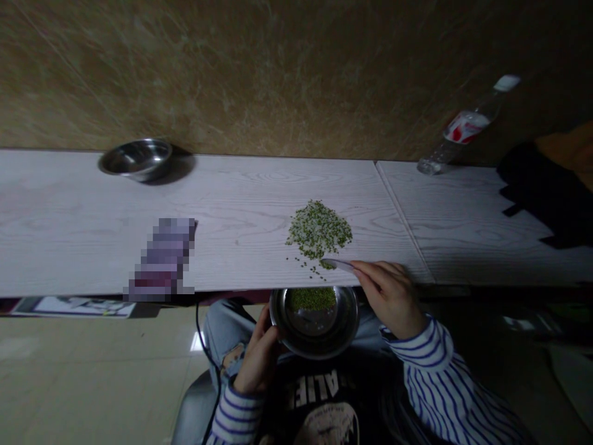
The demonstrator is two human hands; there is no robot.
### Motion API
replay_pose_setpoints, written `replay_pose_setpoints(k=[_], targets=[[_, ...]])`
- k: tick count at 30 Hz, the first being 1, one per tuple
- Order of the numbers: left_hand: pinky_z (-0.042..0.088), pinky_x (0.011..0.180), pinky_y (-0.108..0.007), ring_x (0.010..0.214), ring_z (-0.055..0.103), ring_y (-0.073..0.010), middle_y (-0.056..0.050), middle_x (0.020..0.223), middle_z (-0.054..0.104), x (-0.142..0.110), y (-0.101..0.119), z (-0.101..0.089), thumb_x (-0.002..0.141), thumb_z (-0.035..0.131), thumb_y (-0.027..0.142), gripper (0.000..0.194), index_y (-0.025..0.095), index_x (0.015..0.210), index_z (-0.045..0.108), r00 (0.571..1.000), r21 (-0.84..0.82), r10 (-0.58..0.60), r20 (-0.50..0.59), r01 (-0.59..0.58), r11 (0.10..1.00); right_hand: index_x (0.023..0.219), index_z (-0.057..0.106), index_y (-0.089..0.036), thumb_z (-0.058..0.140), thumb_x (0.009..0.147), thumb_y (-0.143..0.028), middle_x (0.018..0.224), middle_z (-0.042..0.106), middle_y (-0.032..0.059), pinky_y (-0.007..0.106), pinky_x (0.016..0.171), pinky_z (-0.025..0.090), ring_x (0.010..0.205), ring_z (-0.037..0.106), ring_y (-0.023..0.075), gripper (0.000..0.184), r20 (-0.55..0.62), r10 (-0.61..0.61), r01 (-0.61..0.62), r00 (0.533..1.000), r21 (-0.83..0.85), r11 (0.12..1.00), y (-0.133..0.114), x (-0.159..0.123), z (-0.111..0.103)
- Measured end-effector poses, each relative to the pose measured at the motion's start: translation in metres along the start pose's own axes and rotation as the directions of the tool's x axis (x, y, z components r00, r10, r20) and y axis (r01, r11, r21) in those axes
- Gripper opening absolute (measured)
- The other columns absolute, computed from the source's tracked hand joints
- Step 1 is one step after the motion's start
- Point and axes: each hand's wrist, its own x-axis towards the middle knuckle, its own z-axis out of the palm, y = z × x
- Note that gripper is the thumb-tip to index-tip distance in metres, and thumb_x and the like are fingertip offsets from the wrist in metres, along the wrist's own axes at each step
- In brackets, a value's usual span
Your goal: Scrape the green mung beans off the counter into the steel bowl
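A loose heap of small green mung beans (pixel 319 227) lies on the table near its front edge, with some stray beans at its lower side. My right hand (pixel 389 293) is closed on the handle of a pale spoon (pixel 340 264), whose tip touches the near edge of the heap. Just below the table edge, my left hand (pixel 260 355) grips the left rim of a steel bowl (pixel 315 346). Green beans cover the far part of that bowl's bottom. The bowl is over my lap, tilted a little.
On the white wood-grain table (pixel 241 185), a second steel bowl (pixel 136 159) stands at the back left. A blurred-out flat object (pixel 162 259) lies at the front left. A plastic bottle (pixel 466 130) stands against the wall at right, beside a dark bag-like item (pixel 546 191).
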Motion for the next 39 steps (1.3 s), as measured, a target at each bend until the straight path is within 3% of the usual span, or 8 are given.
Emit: replay_pose_setpoints(k=[13,29,39], targets=[[0.050,0.064,-0.029,0.076,0.059,-0.0190,0.000,0.084,0.069,0.000,-0.002,0.001,0.063,0.072,0.017,0.062,0.024,0.124,0.063,0.998,0.013,-0.002,0.063,0.001,1.000,0.107,0.069,-0.022,0.052,0.094,-0.018,0.093,0.076,0.0059,0.035,0.077,0.049,0.082,0.069,0.0184,0.021,-0.005,0.001,-0.001,1.000,0.034,0.999,-0.001,-0.009,-0.004],[0.050,0.063,-0.029,0.074,0.058,-0.0175,-0.003,0.095,0.070,-0.002,0.000,0.007,0.059,0.069,0.013,0.069,0.022,0.127,0.061,0.999,0.016,-0.015,0.046,0.015,1.000,0.106,0.068,-0.023,0.054,0.093,-0.015,0.093,0.076,0.0049,0.035,0.077,0.050,0.083,0.069,0.0189,0.021,-0.036,0.008,-0.007,0.999,0.031,0.999,0.001,-0.022,-0.014],[0.050,0.061,-0.028,0.073,0.058,-0.0179,-0.002,0.089,0.070,0.001,-0.001,0.003,0.061,0.071,0.016,0.068,0.021,0.127,0.060,0.999,0.020,-0.017,0.050,0.016,1.000,0.105,0.068,-0.021,0.054,0.093,-0.014,0.090,0.075,0.0045,0.035,0.075,0.047,0.083,0.068,0.0183,0.020,-0.003,-0.021,0.021,1.000,0.035,0.999,0.004,-0.017,-0.013]])
